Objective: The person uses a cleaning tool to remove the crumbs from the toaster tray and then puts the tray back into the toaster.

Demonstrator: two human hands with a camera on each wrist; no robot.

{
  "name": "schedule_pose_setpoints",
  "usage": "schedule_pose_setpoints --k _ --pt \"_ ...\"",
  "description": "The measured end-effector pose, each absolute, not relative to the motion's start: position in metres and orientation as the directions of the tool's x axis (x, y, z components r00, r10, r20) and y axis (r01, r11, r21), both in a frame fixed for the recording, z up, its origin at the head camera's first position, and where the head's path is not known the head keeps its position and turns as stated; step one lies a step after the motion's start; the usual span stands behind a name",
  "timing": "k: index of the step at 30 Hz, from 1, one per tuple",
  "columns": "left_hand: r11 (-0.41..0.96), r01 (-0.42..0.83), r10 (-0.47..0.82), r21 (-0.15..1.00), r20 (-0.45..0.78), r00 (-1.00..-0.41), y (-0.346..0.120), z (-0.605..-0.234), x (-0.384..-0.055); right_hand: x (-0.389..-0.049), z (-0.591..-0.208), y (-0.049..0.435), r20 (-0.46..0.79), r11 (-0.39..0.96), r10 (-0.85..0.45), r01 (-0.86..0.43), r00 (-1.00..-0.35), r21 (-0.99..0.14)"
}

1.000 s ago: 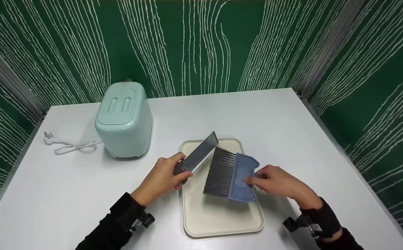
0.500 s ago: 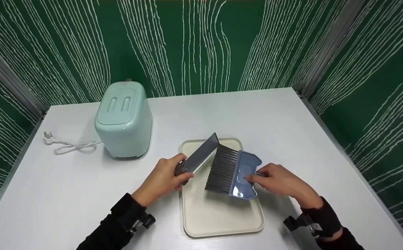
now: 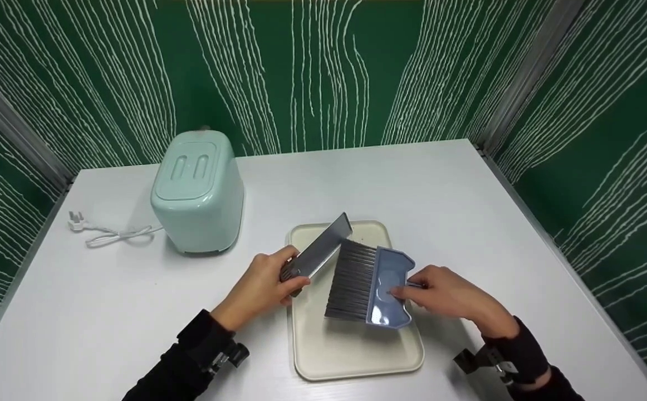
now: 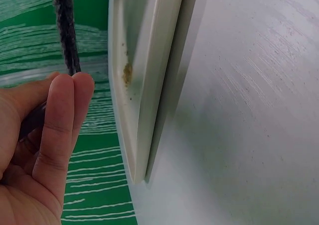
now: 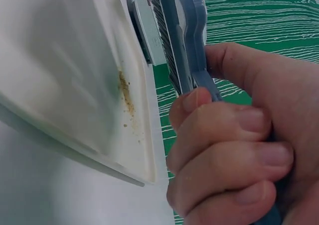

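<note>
My left hand (image 3: pixel 270 281) grips a flat, dark grey blade-like tool (image 3: pixel 323 245), slanted over the far left part of the cream tray (image 3: pixel 357 365); its exact kind is unclear. My right hand (image 3: pixel 440 292) holds a wide blue-backed brush (image 3: pixel 390 289) by its handle, the thumb on its back. Its long dark bristles point left across the tray, close to the tool; whether they touch is unclear. Brown crumbs (image 5: pixel 124 93) lie on the tray in the right wrist view. In the left wrist view, curled fingers (image 4: pixel 60 120) show beside a dark fuzzy strip.
A mint-green toaster (image 3: pixel 198 195) stands at the back left of the white table (image 3: pixel 106 312). Its white cord and plug (image 3: pixel 117 234) lie to its left. Green walls with white streaks close off the back and sides.
The brush shifted slightly right and away half a second ago, then came back left and nearer. My right hand moved slightly with it. My left hand and its tool have barely moved.
</note>
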State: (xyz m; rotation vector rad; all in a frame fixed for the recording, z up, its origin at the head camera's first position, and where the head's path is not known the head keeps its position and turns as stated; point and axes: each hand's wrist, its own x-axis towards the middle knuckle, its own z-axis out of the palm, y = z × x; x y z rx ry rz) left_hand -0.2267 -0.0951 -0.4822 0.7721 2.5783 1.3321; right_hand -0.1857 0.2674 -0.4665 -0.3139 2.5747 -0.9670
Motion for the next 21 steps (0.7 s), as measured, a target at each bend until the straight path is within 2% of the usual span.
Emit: schedule_pose_setpoints --k 8,21 --pt "0.492 0.381 0.501 0.783 0.104 -0.859 -0.0951 -0.4810 -0.2258 -0.1886 -0.4632 0.2710 -0.229 0.793 -0.219 -0.036 -0.949 -0.609" --pt "0.480 0.413 0.517 0.774 0.130 -0.846 -0.0965 -0.4811 -0.2262 -0.1886 -0.4693 0.2670 -0.261 0.799 -0.242 -0.039 -0.935 -0.601"
